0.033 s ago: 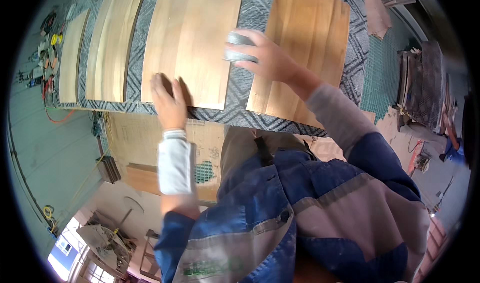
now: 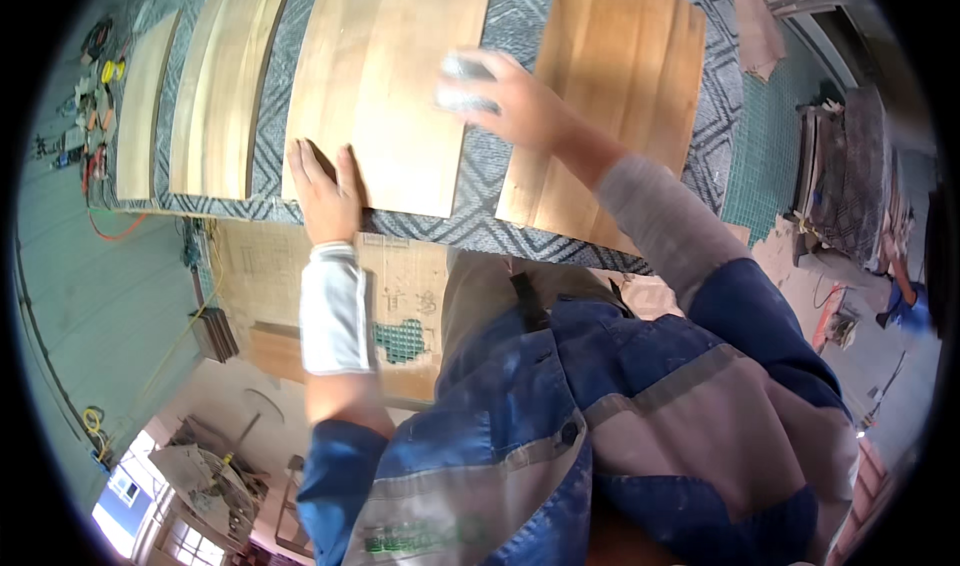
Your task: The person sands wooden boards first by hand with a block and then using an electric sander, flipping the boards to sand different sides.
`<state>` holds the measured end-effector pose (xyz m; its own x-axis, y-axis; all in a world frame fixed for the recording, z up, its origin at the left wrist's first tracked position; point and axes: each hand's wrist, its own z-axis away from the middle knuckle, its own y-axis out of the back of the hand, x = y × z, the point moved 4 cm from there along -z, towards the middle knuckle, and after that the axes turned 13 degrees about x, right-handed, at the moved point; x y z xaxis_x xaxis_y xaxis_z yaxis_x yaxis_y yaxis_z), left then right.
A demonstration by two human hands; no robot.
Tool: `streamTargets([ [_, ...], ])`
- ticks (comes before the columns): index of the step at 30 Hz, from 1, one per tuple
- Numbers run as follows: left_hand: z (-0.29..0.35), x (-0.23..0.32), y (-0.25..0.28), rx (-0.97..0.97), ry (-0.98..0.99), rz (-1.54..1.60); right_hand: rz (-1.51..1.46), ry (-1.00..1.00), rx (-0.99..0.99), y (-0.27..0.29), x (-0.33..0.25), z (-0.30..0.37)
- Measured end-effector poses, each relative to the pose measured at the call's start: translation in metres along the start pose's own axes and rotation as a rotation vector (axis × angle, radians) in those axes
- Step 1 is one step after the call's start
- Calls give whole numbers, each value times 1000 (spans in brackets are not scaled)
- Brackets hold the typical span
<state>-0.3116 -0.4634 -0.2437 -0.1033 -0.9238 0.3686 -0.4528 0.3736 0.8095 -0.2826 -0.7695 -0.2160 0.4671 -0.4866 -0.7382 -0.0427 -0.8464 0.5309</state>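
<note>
A light wooden panel (image 2: 390, 46) lies on a bench covered with grey patterned cloth (image 2: 480, 228). My left hand (image 2: 325, 188) rests flat on the panel's near edge, fingers together. My right hand (image 2: 525, 106) grips a small grey sanding block (image 2: 462, 81), blurred, against the panel's right part. A darker wooden panel (image 2: 625, 86) lies just to the right, under my right forearm.
Two more pale panels (image 2: 215, 86) (image 2: 140, 116) lie to the left. Tools and cables (image 2: 95, 96) sit at the bench's left end. Cardboard (image 2: 400, 286) is below the bench edge. A dark stack (image 2: 850, 176) and another person (image 2: 900, 301) are at the right.
</note>
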Motion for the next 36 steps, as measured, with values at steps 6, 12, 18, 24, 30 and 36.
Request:
streamTargets([
  [6,-1,-25,-14,-27,-177,-185,133,85,-89,-87,-89,68],
  [12,6,-26,-23,-14,-180,-140,31,246,-163,-82,-85,63],
  [18,-3,-22,-19,14,-193,-125,43,258,-206,-95,-94,87],
  [24,-6,-16,-19,-5,-197,-128,411,89,134,-63,-9,-8],
  [30,-7,-31,-17,-55,-200,-162,210,312,-200,-138,-116,72],
  [36,-8,-31,-15,-78,-195,-88,342,62,160,-96,-42,-10],
])
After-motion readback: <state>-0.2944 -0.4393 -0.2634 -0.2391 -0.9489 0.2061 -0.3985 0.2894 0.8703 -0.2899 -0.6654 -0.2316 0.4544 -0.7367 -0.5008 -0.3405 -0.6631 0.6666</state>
